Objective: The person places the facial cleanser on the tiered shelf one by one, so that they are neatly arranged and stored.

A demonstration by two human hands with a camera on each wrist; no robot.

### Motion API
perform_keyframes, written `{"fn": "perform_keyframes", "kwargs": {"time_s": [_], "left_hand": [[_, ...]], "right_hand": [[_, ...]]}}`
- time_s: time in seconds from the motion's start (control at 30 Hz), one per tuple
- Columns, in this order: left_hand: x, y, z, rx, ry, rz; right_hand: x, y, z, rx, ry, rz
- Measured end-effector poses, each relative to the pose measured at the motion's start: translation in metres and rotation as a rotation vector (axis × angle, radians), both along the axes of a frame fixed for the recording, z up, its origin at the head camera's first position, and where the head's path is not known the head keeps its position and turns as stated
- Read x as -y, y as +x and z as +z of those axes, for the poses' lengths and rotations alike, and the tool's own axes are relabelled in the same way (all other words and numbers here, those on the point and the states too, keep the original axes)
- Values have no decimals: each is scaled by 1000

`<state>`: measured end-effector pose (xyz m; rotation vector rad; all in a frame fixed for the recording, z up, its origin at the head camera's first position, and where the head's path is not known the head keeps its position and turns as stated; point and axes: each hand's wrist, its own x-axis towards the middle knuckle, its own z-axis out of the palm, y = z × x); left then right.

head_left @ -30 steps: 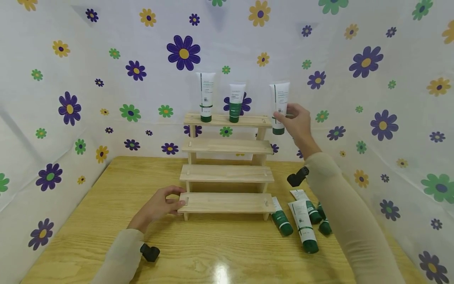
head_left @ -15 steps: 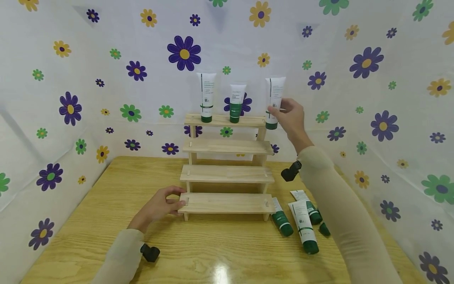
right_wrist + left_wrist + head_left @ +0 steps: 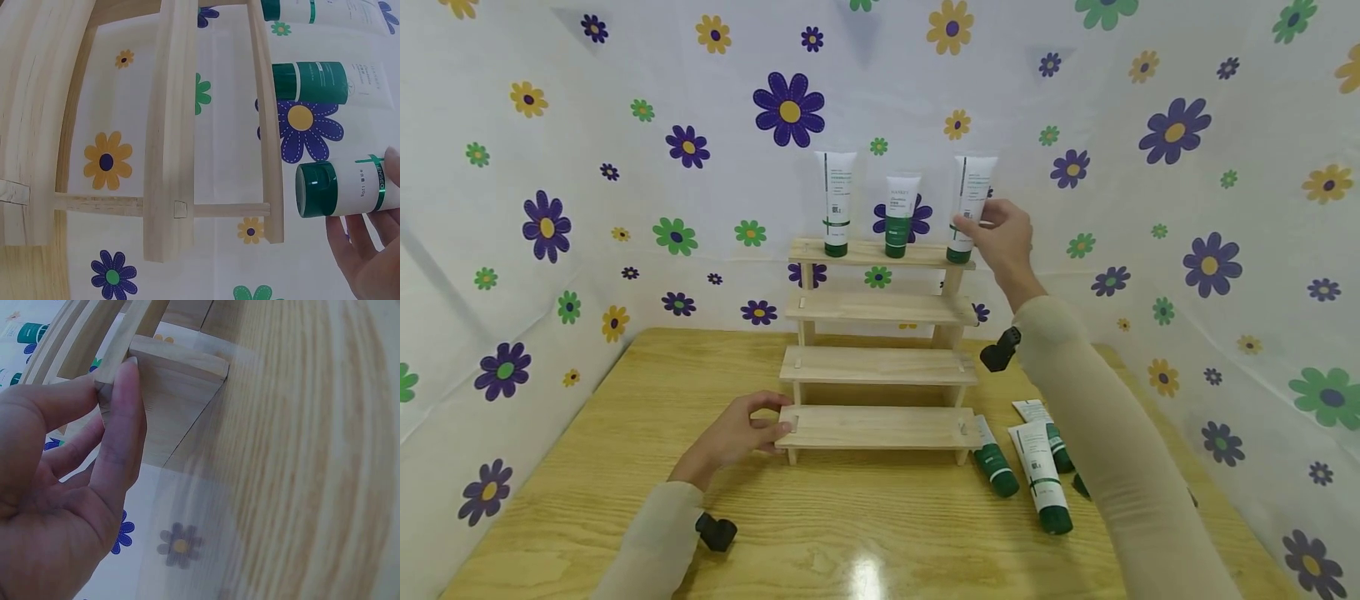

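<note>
My right hand (image 3: pixel 1006 243) holds a tall white tube (image 3: pixel 973 187) upright by its side, green cap down, at the right end of the top shelf (image 3: pixel 917 254). In the right wrist view a small gap shows between that tube's cap (image 3: pixel 317 189) and the shelf (image 3: pixel 267 125). A tall tube (image 3: pixel 838 200) and a shorter white-and-green tube (image 3: pixel 901 215) stand on the same shelf. My left hand (image 3: pixel 730 435) pinches the left end of the lowest shelf (image 3: pixel 872 427); in the left wrist view the thumb and fingers of the left hand (image 3: pixel 81 456) grip its wooden corner (image 3: pixel 112 372).
Several tubes lie on the table right of the wooden stand, among them a large white one (image 3: pixel 1039 467) and a green one (image 3: pixel 996 467). The right forearm partly covers others. A flowered cloth (image 3: pixel 700 200) hangs behind the table (image 3: pixel 820 533).
My right hand has moved left and up with the tube, from beside the stand to the top shelf's right end. My left hand has kept its place on the lowest shelf.
</note>
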<state>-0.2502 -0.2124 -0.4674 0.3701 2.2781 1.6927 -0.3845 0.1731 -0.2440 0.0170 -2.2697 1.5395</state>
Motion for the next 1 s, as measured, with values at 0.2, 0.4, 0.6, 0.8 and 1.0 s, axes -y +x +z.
{"fn": "perform_keyframes", "kwargs": {"time_s": [0.2,0.4,0.6,0.8,1.0], "left_hand": [[-1,-1,0,2,2,-5],[-1,0,0,7,-4,3],[0,0,0,7,0,7],[0,0,0,9,4,0],[0,0,0,13,6,4]], "right_hand": [[6,-6,0,18,-27,-11],[9,-13,-5,26,0,-17],[11,-15,-5,27,24,-14],[11,-17,-7,35,60,-16],[12,-20,-9,11,54,-6]]}}
